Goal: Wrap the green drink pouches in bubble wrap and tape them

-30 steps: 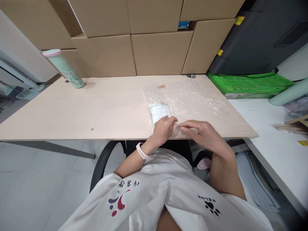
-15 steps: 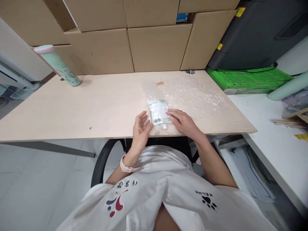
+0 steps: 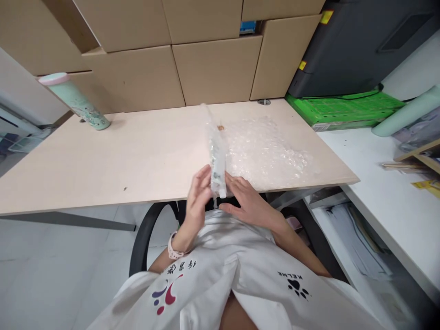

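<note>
A white pouch with green print point(image 3: 217, 167) and a small white cap at its near end is wrapped in clear bubble wrap. It stands tilted on its edge between my two hands at the table's front edge. My left hand point(image 3: 199, 195), fingers curled, presses against its left side. From the right, my right hand point(image 3: 249, 201) has its fingers against the pouch, with the thumb stretched apart below. The loose part of the bubble wrap point(image 3: 264, 153) spreads over the table to the right. An orange-brown mark point(image 3: 220, 128) shows near the wrap's far part.
A mint green tumbler point(image 3: 77, 103) with a pink lid stands at the back left of the wooden table point(image 3: 151, 151). Cardboard boxes point(image 3: 216, 71) line the back. On the right are a dark grey case point(image 3: 350, 50), a green box point(image 3: 347, 110) and a white side table point(image 3: 371, 183).
The wrapped pouch, flat on the table before, has been turned up onto its edge between my hands. Both hands have moved in against it, and the view has shifted slightly.
</note>
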A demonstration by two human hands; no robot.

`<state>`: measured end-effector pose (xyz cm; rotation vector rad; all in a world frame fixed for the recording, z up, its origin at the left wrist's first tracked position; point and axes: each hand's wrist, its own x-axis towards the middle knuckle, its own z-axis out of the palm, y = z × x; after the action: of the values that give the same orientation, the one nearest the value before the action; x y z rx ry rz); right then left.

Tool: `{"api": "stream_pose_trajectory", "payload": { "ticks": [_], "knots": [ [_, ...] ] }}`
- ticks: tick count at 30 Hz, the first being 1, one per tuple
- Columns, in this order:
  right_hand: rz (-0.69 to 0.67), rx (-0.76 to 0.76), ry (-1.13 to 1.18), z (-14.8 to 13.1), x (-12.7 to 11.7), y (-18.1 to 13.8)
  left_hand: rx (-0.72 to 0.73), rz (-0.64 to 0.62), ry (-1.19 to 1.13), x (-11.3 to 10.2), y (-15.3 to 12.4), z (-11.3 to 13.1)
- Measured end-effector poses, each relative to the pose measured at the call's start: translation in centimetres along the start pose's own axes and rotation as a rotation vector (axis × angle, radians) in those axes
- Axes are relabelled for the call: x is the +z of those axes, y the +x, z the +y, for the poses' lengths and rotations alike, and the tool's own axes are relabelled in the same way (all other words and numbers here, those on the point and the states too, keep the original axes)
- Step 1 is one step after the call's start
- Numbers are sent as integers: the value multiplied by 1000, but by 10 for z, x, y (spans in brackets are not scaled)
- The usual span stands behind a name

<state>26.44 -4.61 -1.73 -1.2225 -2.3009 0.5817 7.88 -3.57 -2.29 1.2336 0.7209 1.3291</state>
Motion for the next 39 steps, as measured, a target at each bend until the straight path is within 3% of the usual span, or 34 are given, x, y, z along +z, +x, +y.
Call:
{"api": "stream_pose_trajectory", "payload": {
  "ticks": [4,7,11,15,18,20,24,26,30,32,35,39],
  "knots": [
    [31,35,-69,3,2,-8,224,-320,639,13,8,-18],
    [24,71,-160,15,-5,-22,347,-454,1040,27,16,-29],
    [-18,56,-159,26,-31,-50,364,-440,1348,47,18,-39],
    [202,142,-51,19,-59,-73,348,-441,1455,60,17,-39],
    [466,131,11,14,-62,-68,334,-464,1441,59,20,-37],
    [511,61,8,15,-53,-55,335,-473,1389,54,22,-38],
    [289,78,-15,27,-32,-31,383,-491,1114,36,20,-40],
    [255,120,-9,31,-25,-28,335,-395,901,30,18,-38],
    [219,130,65,27,-21,-30,72,-107,379,30,15,-30],
    [183,130,109,23,-19,-29,9,-67,217,34,16,-26],
    [180,137,174,20,-14,-27,34,-132,191,40,17,-21],
    [248,181,295,29,-11,-32,167,-321,441,53,25,-23]
  ]
}}
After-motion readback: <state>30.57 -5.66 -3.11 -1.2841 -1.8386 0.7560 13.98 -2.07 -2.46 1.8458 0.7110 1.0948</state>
